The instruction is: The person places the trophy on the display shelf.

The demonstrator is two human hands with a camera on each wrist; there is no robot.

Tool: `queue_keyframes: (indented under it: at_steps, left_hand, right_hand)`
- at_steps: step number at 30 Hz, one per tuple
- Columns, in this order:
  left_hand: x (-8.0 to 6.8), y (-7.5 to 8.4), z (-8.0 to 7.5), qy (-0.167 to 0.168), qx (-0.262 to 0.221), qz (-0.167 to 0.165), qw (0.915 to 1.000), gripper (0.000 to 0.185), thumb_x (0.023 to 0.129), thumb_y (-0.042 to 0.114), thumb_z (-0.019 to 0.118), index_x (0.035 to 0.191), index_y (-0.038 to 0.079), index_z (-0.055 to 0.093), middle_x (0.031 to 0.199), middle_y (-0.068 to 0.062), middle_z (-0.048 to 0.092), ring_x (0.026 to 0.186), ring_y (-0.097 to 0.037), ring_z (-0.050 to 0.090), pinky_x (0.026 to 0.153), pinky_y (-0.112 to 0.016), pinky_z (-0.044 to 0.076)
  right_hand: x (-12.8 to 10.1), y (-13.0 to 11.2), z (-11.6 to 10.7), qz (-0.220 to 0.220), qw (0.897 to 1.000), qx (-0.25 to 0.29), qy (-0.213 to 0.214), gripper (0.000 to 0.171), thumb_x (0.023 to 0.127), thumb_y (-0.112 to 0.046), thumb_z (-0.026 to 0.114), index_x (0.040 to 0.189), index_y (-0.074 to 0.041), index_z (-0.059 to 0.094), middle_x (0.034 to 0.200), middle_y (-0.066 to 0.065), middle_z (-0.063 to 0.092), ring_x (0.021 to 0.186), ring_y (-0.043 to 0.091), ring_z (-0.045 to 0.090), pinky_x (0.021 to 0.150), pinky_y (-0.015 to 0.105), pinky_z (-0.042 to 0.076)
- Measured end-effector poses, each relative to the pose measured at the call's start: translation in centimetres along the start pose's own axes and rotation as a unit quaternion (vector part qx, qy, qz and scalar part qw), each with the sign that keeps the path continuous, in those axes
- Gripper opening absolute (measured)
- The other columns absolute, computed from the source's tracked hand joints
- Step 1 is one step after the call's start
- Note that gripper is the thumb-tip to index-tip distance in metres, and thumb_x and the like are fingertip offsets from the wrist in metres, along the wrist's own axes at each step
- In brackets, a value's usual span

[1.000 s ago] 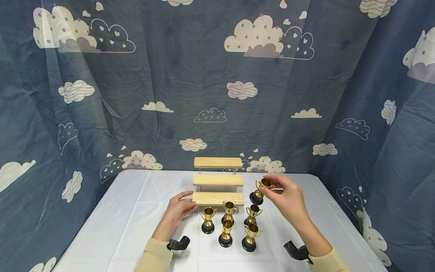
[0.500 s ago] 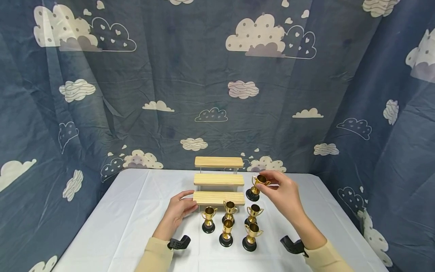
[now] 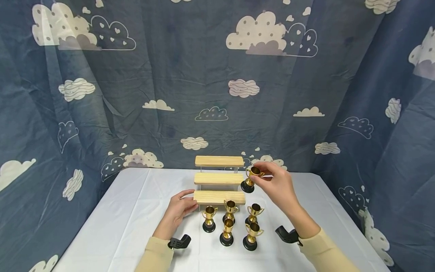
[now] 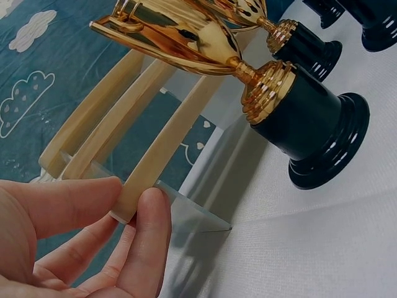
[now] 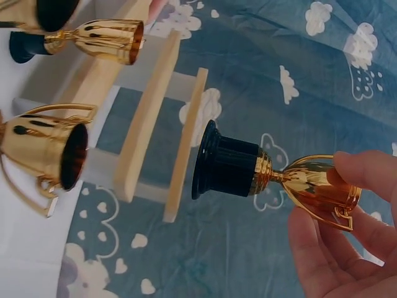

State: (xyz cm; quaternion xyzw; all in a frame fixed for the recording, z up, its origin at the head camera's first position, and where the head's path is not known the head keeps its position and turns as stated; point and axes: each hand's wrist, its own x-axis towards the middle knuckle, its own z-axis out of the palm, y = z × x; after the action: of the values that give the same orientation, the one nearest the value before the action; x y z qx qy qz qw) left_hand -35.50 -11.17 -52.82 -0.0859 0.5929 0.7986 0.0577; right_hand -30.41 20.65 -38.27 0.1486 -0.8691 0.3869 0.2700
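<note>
A three-tier wooden step stand [image 3: 219, 178] stands on the white table [image 3: 119, 215]. My right hand [image 3: 272, 185] pinches the gold cup of a small trophy [image 3: 250, 179] and holds it in the air beside the stand's middle tier [image 3: 218, 178]; in the right wrist view this trophy [image 5: 273, 174] has a black base. My left hand [image 3: 180, 211] grips the left end of the lowest tier [image 3: 219, 197]; its thumb and fingers [image 4: 149, 230] pinch that tier's end [image 4: 133, 202]. Several more gold trophies [image 3: 231, 223] stand in front of the stand.
A dark blue cloud-print curtain [image 3: 217, 75] hangs behind and around the table. The nearest standing trophy [image 4: 260, 81] is close to my left hand. The table's left side [image 3: 112, 226] and right side [image 3: 326, 211] carry nothing but the cloth.
My right hand has lifted the trophy up and to the left, from beside the lowest tier to beside the middle tier. My left hand has stayed on the lowest tier.
</note>
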Motion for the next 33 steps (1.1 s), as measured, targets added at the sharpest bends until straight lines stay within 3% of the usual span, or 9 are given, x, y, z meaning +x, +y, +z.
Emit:
queue_keyframes:
  at_steps: [8,20,33]
  left_hand:
    - [0.0,0.2,0.1,-0.011,0.0,0.002,0.9999,0.059,0.081,-0.015,0.07,0.137,-0.005,0.055,0.1,-0.02,0.066,0.08,-0.022,0.071,0.081,-0.036,0.063]
    - [-0.3,0.5,-0.1,-0.029,-0.004,0.007,0.9995,0.061,0.081,-0.015,0.07,0.139,-0.006,0.053,0.101,-0.02,0.067,0.084,-0.023,0.07,0.086,-0.039,0.061]
    - [-0.1,0.1,-0.1,-0.01,-0.004,0.0,0.9999,0.058,0.08,-0.016,0.069,0.135,-0.004,0.057,0.1,-0.021,0.065,0.08,-0.023,0.071,0.081,-0.036,0.063]
  right_hand:
    - [0.9,-0.8,0.4,-0.01,1.0,0.007,-0.008,0.038,0.083,-0.019,0.085,0.118,-0.021,0.071,0.102,-0.005,0.065,0.094,0.012,0.066,0.077,0.027,0.062]
    - [1.9,-1.6,0.6,-0.023,1.0,0.015,-0.014,0.038,0.082,-0.019,0.086,0.118,-0.016,0.072,0.103,-0.003,0.066,0.091,0.011,0.067,0.076,0.027,0.062]
    - [3.3,-2.0,1.1,-0.04,0.999,0.008,-0.026,0.038,0.084,-0.019,0.084,0.119,-0.015,0.072,0.103,-0.005,0.065,0.09,0.011,0.065,0.076,0.025,0.062]
